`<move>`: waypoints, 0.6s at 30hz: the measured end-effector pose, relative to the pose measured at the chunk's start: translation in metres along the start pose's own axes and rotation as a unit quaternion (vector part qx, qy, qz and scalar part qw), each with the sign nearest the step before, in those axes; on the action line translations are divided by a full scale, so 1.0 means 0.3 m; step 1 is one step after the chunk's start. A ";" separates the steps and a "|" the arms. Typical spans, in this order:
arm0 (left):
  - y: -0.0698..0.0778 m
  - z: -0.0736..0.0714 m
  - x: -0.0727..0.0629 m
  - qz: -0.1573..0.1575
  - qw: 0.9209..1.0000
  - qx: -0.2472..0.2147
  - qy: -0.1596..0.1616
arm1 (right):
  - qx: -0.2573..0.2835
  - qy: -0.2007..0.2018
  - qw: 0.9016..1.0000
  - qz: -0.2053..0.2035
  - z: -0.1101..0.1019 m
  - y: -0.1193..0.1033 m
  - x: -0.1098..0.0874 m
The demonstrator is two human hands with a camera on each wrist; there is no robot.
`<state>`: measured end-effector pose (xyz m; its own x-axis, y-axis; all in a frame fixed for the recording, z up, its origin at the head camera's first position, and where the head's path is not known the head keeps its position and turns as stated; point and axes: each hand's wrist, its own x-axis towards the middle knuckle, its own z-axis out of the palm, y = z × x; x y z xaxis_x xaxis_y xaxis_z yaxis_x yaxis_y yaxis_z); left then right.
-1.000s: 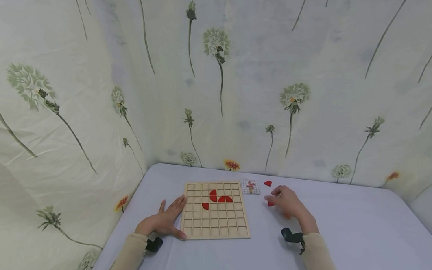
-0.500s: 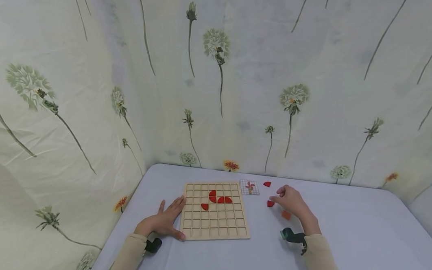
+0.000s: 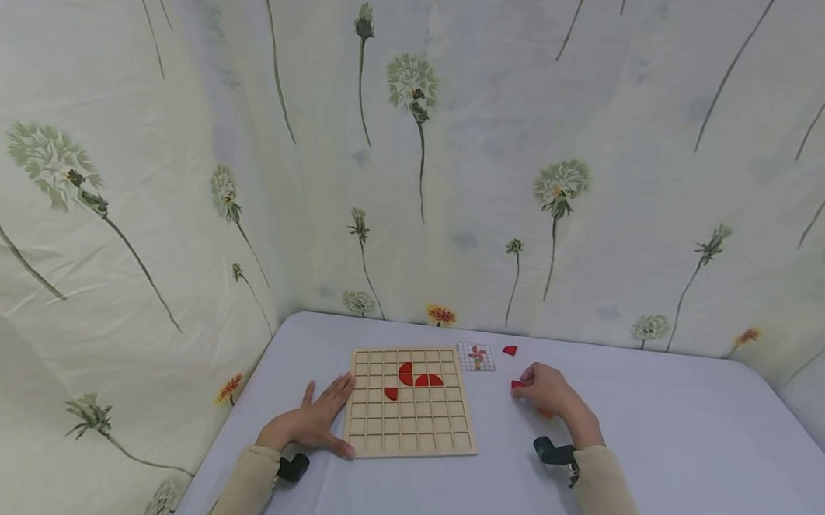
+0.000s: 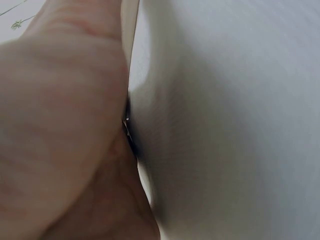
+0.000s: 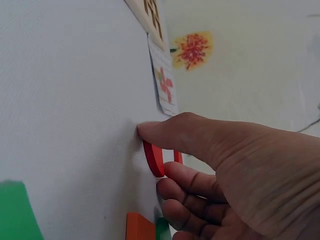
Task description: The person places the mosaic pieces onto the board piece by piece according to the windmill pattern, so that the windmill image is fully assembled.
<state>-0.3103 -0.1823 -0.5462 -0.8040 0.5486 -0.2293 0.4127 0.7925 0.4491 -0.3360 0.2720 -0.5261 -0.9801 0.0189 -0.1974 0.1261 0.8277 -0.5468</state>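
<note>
My left hand (image 3: 317, 420) lies with fingers spread against the left edge of a wooden grid board (image 3: 411, 440). Several red quarter-circle pieces sit in the board's cells, one of them a red piece (image 3: 391, 394) left of the others. To the right of the board, my right hand (image 3: 554, 391) pinches a red quarter-circle piece (image 5: 154, 159) between thumb and index finger, close to the table. An orange piece (image 3: 544, 412) is partly hidden under that hand. The left wrist view is mostly filled by the left hand (image 4: 60, 120).
A small pattern card (image 3: 476, 356) with a gridded flower picture lies by the board's upper right corner. Another red quarter-circle piece (image 3: 510, 350) lies behind my right hand. Flowered cloth (image 3: 464, 169) hangs along the table's back. A green shape (image 5: 19, 212) shows in the right wrist view.
My right hand first drew slightly back from the red piece, then came down on it and took it between thumb and finger. My left hand stays on the board's edge.
</note>
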 end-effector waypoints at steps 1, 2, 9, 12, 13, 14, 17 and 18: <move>0.000 -0.001 0.000 0.001 1.000 -0.001 0.000 | 0.000 0.001 1.000 -0.001 0.001 -0.001 0.001; 0.000 -0.001 -0.001 0.002 1.000 -0.002 -0.003 | 0.002 0.003 1.000 -0.002 0.003 -0.001 0.002; -0.001 0.001 0.006 -0.006 1.000 0.003 -0.003 | -0.003 0.011 1.000 -0.019 0.016 -0.002 0.004; 0.001 -0.001 0.006 -0.011 1.000 0.006 -0.004 | -0.002 0.015 1.000 -0.021 0.020 -0.009 0.004; 0.002 -0.002 0.005 -0.011 1.000 0.005 -0.003 | 0.001 0.016 1.000 -0.021 0.022 -0.013 0.004; 0.003 -0.002 0.005 -0.011 1.000 0.008 -0.004 | 0.003 0.017 1.000 -0.023 0.022 -0.021 0.003; 0.003 -0.001 0.006 -0.009 1.000 0.008 -0.001 | 0.016 0.018 0.999 -0.029 0.026 -0.051 0.000; 0.004 -0.001 0.006 -0.010 1.000 0.010 -0.003 | 0.020 0.019 0.999 -0.032 0.029 -0.063 -0.002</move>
<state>-0.3112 -0.1805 -0.5457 -0.8095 0.5345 -0.2430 0.4054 0.8081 0.4273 -0.3366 0.2514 -0.5227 -0.9915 -0.0108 -0.1299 0.0684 0.8050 -0.5894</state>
